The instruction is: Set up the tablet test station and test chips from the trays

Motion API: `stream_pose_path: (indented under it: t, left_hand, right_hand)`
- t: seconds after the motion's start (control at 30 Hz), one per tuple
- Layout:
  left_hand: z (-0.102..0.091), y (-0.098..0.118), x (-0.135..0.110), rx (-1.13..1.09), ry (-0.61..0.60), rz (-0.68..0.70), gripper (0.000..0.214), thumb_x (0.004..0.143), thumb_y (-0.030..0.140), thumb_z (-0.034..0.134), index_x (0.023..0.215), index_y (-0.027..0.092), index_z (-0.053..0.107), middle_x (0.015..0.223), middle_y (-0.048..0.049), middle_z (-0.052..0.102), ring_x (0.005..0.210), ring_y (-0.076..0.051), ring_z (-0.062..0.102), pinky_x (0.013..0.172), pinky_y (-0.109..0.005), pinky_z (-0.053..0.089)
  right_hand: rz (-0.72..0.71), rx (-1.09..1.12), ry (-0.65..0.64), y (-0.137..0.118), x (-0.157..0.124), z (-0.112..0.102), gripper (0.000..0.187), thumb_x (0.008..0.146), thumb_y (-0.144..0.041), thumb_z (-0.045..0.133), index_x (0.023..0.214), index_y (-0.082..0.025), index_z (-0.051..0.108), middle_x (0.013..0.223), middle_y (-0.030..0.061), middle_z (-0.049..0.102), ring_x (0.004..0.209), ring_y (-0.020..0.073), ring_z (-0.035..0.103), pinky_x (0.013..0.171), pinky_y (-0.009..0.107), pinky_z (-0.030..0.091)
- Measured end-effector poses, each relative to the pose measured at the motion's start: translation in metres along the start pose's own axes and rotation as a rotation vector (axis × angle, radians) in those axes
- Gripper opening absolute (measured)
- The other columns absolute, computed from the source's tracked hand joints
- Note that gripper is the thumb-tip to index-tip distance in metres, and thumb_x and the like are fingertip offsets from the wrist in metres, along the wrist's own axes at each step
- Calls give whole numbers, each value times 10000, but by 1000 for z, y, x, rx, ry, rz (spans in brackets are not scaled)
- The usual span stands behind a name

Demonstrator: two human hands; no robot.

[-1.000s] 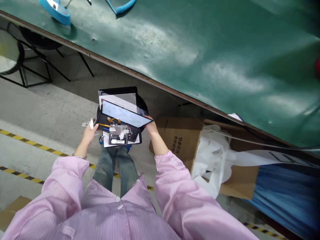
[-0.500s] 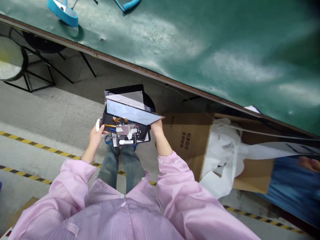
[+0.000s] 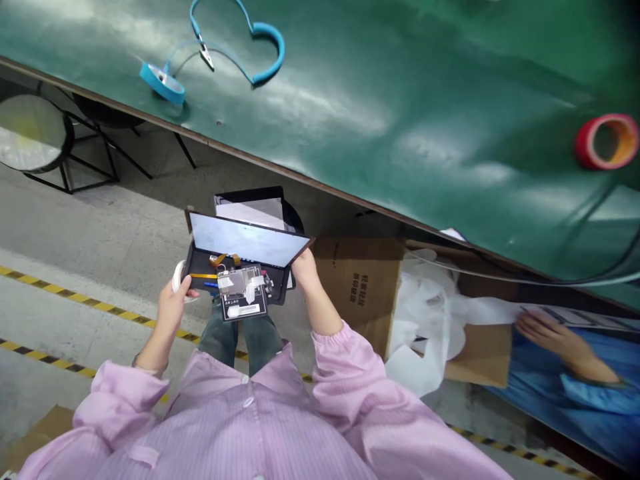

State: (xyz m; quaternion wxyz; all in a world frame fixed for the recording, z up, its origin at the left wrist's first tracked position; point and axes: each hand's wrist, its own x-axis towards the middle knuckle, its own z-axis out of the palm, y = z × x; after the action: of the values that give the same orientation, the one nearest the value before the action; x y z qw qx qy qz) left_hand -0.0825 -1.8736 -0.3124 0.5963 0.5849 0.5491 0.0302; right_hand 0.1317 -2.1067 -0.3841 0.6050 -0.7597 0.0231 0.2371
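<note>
In front of my body is a flat electronic device, with its lit display panel [image 3: 245,241] tilted up at the back. Below the panel lies a black housing [image 3: 199,261] with an orange ribbon cable [image 3: 204,276]. A circuit board [image 3: 240,285] with strips of clear or whitish tape sits at its near side. My left hand [image 3: 171,301] is closed on the housing's left edge, a roll of white tape [image 3: 178,275] at its fingers. My right hand [image 3: 305,270] grips the panel's right end; its fingertips are hidden behind it.
Ahead stands a green-topped bench [image 3: 325,127] with a blue wrist strap [image 3: 163,83] and red tape roll [image 3: 607,142]. A black tray-like piece [image 3: 250,195] lies beyond the device. On the right are a cardboard box [image 3: 360,287], white film [image 3: 423,327] and a co-worker's hand [image 3: 555,333].
The device and both my hands sit further left and slightly lower in view. The panel's left end has swung up from the housing. The co-worker's hand and red tape roll have come into view.
</note>
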Motion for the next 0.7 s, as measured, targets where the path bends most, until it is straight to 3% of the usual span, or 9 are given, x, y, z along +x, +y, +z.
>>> stream_pose_path:
  t: [0.23, 0.4, 0.53, 0.7]
  left_hand:
    - [-47, 45, -67, 124, 54, -20, 475, 698, 618, 675, 727, 145, 649, 577, -19, 662, 586, -153, 596, 609, -246, 449]
    - [-54, 103, -105, 143, 27, 14, 530, 669, 678, 656, 705, 149, 661, 579, -31, 660, 617, -178, 602, 644, -266, 454]
    - [-30, 165, -125, 70, -14, 132, 516, 687, 662, 652, 762, 153, 672, 564, -23, 651, 607, -182, 608, 647, -273, 478]
    - [36, 241, -133, -27, -61, 217, 494, 683, 645, 667, 703, 152, 635, 553, -32, 651, 562, -165, 610, 596, -256, 496]
  right_hand:
    - [39, 100, -47, -85, -43, 1, 338, 720, -299, 616, 1028, -174, 678, 1086, 83, 714, 1059, 285, 635, 969, 458, 473]
    - [-3, 127, -29, -157, -54, -19, 320, 721, -370, 645, 973, -182, 701, 1035, 82, 726, 1022, 287, 641, 937, 461, 489]
    - [-45, 204, -15, -219, -40, -50, 320, 688, -358, 677, 953, -181, 708, 1007, 73, 736, 976, 281, 658, 919, 459, 502]
    - [-159, 333, 23, -285, 7, -107, 291, 638, -335, 720, 890, -189, 716, 941, 56, 753, 952, 271, 673, 900, 430, 526]
